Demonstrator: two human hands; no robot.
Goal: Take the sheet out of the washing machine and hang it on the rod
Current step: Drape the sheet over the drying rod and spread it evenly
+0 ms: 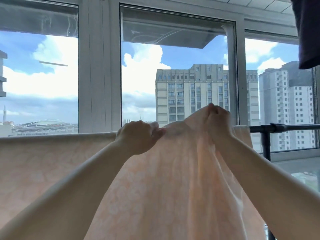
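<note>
A pale peach sheet [52,161] with a faint floral pattern is draped over a black rod [284,127] that runs across the view at window-sill height. The cloth hides most of the rod; only its right end shows. My left hand [138,137] pinches the sheet's top fold at the rod line. My right hand [218,120] grips a bunched part of the sheet and holds it lifted above the rod, so the cloth peaks between my hands. The washing machine is not in view.
Large white-framed windows [98,66] stand right behind the rod. A black upright post [265,146] supports the rod at the right. Dark fabric [308,32] hangs down at the top right corner.
</note>
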